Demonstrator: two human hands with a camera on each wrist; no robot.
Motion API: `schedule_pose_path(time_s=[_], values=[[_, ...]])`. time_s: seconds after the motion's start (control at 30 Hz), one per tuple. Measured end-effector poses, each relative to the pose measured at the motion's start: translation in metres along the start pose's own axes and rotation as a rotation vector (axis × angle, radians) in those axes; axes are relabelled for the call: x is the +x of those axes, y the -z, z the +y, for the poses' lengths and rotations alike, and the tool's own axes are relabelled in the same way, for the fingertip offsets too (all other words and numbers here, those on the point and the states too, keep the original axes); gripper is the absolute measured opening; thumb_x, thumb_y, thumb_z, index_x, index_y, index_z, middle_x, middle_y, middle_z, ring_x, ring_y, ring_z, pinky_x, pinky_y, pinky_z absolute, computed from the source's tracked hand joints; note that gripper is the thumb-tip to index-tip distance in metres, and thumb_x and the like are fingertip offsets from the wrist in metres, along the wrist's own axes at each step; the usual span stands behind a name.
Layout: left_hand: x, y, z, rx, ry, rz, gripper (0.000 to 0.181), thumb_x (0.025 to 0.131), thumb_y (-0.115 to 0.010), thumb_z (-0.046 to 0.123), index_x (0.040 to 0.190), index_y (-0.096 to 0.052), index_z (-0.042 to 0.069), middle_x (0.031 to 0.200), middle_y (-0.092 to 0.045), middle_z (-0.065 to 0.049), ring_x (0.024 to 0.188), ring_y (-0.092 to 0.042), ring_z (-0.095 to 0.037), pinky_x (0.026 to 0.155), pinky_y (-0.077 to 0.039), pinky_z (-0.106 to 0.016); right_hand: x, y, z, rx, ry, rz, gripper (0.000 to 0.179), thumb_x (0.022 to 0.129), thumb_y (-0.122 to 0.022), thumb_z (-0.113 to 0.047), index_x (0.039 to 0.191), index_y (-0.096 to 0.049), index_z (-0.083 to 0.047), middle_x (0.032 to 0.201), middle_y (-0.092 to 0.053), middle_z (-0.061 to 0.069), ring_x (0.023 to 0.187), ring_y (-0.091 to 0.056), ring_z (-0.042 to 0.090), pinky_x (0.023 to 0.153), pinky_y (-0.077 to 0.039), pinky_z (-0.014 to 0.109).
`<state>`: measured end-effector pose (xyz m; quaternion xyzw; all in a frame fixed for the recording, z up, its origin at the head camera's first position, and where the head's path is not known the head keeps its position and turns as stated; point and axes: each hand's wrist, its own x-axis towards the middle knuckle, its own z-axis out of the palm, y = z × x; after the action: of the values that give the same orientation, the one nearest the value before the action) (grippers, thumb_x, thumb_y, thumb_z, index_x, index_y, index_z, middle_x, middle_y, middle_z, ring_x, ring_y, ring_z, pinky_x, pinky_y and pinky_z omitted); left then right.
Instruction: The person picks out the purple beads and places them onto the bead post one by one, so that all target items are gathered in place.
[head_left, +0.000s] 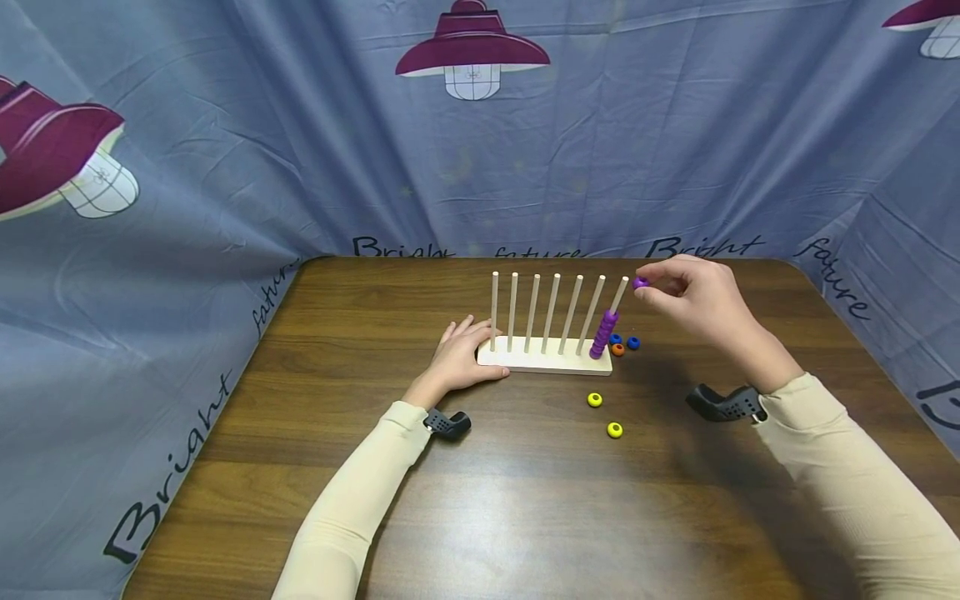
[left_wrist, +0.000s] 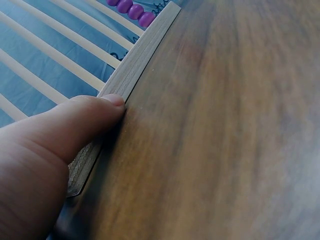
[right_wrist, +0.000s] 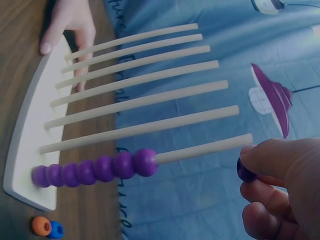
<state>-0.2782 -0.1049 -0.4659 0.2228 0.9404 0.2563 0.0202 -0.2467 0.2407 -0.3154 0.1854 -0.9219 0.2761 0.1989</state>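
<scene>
A pale wooden peg rack [head_left: 555,360] stands on the table with a row of several upright pegs. Several purple beads [head_left: 603,335] are stacked on its rightmost peg, and the other pegs are bare. My left hand [head_left: 457,357] holds the base at its left end, the thumb [left_wrist: 95,112] along the front edge and the fingers behind. Between thumb and fingertips my right hand [head_left: 693,292] pinches one more purple bead [head_left: 640,283]. In the right wrist view this bead [right_wrist: 245,171] is right by the tip of the rightmost peg [right_wrist: 210,148].
Two yellow beads [head_left: 595,400] lie on the table [head_left: 360,367] in front of the rack. Close to the base's right end are an orange bead [head_left: 618,350] and two blue beads [head_left: 633,342]. A blue printed curtain [head_left: 360,167] hangs behind the table and along its sides.
</scene>
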Motion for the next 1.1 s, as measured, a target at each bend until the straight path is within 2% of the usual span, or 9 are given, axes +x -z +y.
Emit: schedule_pose_path(time_s=[0.23, 0.47, 0.7, 1.1], values=[[0.0, 0.001, 0.0, -0.001, 0.0, -0.002, 0.07, 0.081, -0.078, 0.051, 0.142, -0.059, 0.021, 0.16, -0.046, -0.005, 0.158, -0.024, -0.035, 0.13, -0.01, -0.057, 0.01, 0.008, -0.01, -0.015, 0.027, 0.021, 0.018, 0.085, -0.079, -0.012, 0.103, -0.08, -0.009, 0.091, -0.076, 0.008, 0.068, -0.049, -0.013, 0.061, -0.036, 0.013], [0.0, 0.001, 0.0, 0.001, 0.0, -0.004, 0.07, 0.081, -0.077, 0.051, 0.142, -0.059, 0.021, 0.161, -0.046, -0.005, 0.158, -0.024, -0.035, 0.13, -0.01, -0.057, 0.016, 0.011, -0.018, -0.013, 0.045, 0.006, 0.018, 0.085, -0.08, -0.012, 0.103, -0.08, -0.01, 0.089, -0.075, 0.006, 0.067, -0.049, -0.01, 0.059, -0.036, 0.013], [0.0, 0.001, 0.001, -0.004, 0.001, -0.005, 0.071, 0.081, -0.078, 0.051, 0.142, -0.059, 0.021, 0.161, -0.045, -0.005, 0.158, -0.024, -0.035, 0.13, -0.009, -0.057, 0.019, 0.009, -0.019, -0.023, 0.08, -0.032, 0.02, 0.086, -0.08, -0.015, 0.105, -0.079, -0.009, 0.093, -0.076, 0.009, 0.07, -0.048, -0.014, 0.062, -0.037, 0.013], [-0.001, 0.0, 0.001, -0.005, 0.009, -0.002, 0.07, 0.081, -0.078, 0.05, 0.142, -0.059, 0.021, 0.161, -0.046, -0.004, 0.158, -0.024, -0.035, 0.13, -0.009, -0.056, 0.017, 0.002, -0.017, -0.052, 0.066, -0.056, 0.019, 0.087, -0.079, -0.015, 0.105, -0.08, -0.01, 0.089, -0.074, 0.006, 0.067, -0.048, -0.003, 0.062, -0.037, 0.021]])
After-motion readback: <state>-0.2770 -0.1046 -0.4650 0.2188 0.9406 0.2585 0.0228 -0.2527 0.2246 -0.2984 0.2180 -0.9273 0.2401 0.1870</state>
